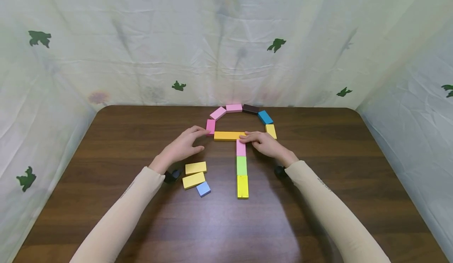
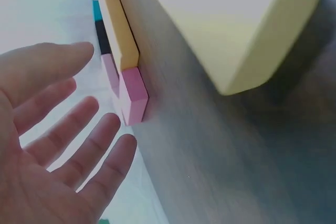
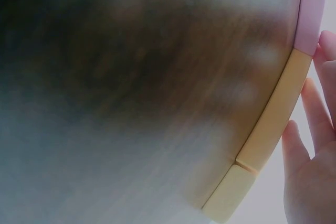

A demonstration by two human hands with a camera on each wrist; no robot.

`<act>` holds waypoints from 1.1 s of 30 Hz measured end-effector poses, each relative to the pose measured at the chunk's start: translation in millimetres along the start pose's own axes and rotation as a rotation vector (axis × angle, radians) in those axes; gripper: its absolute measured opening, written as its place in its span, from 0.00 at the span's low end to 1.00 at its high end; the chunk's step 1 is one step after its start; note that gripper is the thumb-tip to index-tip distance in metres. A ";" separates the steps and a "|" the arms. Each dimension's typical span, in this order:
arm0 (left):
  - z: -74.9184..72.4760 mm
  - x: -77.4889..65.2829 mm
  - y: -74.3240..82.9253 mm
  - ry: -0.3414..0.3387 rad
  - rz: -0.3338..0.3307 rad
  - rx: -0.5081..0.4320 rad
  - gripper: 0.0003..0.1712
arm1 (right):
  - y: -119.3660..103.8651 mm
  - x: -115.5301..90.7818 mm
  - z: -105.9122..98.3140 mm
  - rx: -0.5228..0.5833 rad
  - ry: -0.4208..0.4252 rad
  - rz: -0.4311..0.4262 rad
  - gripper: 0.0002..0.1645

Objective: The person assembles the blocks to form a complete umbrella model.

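My left hand has its fingers spread, fingertips right at a dark pink block. Its palm is empty in the left wrist view. Fingers of my right hand rest along the right part of an orange row, whose left orange block meets the dark pink one. Below that row runs a column: a light pink block, a green block and a bright yellow block. Above curves an arch with light pink blocks, a black block, a blue block and a pale yellow block.
Left of the column lie two loose yellow blocks and a small light blue block. Everything lies on a dark wooden table. A pale curtain with green shapes hangs behind the far edge.
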State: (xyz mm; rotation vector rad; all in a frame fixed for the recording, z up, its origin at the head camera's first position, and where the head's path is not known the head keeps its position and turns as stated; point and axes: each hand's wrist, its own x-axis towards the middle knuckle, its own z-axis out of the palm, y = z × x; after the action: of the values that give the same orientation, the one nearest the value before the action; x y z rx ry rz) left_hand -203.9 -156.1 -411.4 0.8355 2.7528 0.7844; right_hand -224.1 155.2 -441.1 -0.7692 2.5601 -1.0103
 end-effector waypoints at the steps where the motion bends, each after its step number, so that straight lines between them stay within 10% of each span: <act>1: 0.2 -4.9 1.3 0.001 0.010 -0.006 0.31 | -0.1 0.0 0.0 0.000 -0.001 0.002 0.26; 17: 12.8 -69.2 -1.3 -0.025 0.089 -0.039 0.23 | -2.7 -0.8 -0.3 0.013 0.003 0.010 0.25; 33: 20.6 -74.2 -5.0 -0.058 0.110 0.004 0.24 | -1.6 -1.1 0.3 0.010 0.003 0.017 0.25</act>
State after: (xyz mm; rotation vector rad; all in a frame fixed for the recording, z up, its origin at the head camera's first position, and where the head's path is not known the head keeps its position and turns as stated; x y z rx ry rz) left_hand -138.5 -191.9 -431.5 1.0008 2.6776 0.7615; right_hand -222.5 154.7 -440.2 -0.7433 2.5576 -1.0188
